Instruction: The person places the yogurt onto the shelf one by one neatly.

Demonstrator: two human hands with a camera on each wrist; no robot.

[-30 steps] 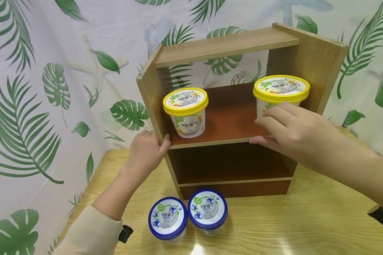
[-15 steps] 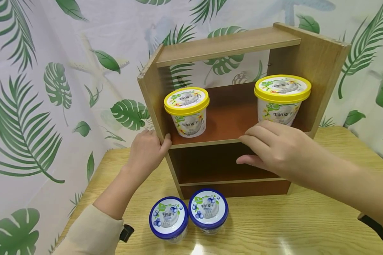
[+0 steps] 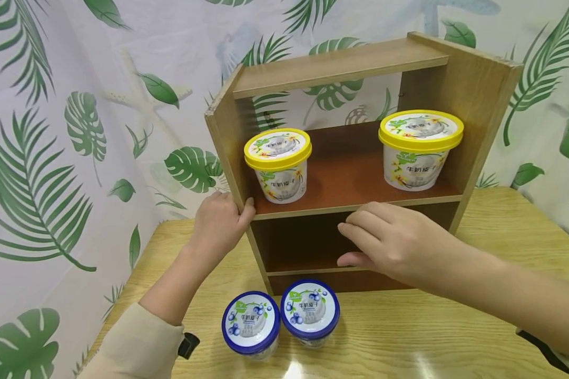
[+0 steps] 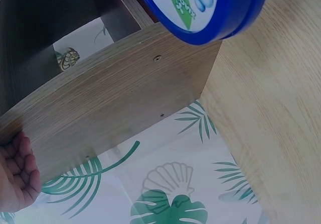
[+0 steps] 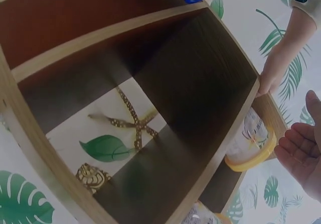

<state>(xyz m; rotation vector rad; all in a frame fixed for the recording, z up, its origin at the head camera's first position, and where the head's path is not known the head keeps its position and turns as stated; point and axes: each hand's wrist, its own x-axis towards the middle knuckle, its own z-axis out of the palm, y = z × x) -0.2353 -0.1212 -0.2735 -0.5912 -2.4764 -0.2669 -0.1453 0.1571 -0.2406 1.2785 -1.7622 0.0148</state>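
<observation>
The right blue tub (image 3: 310, 310) lies below the right hand (image 3: 389, 239) and to the left of its fingers, upright on the desk (image 3: 384, 337) before the shelf (image 3: 341, 66), and that hand looks the nearer of the 2 to it. Just beside it on the left stands the left blue tub (image 3: 251, 322), also upright; both are round, so their axes run vertically with the lids up. The right fingers curve loosely, close together, with the thumb apart and nothing between them, in front of the lower opening. The left hand (image 3: 218, 221) grips the shelf's left side, its thumb at the front edge. The left yellow tub (image 3: 281, 166) and right yellow tub (image 3: 418, 150) stand upright at either end of the upper level. Against the frame from 1 second ago, the right hand is lower and farther left, leaving the right yellow tub's front uncovered; the left hand holds the same place.
</observation>
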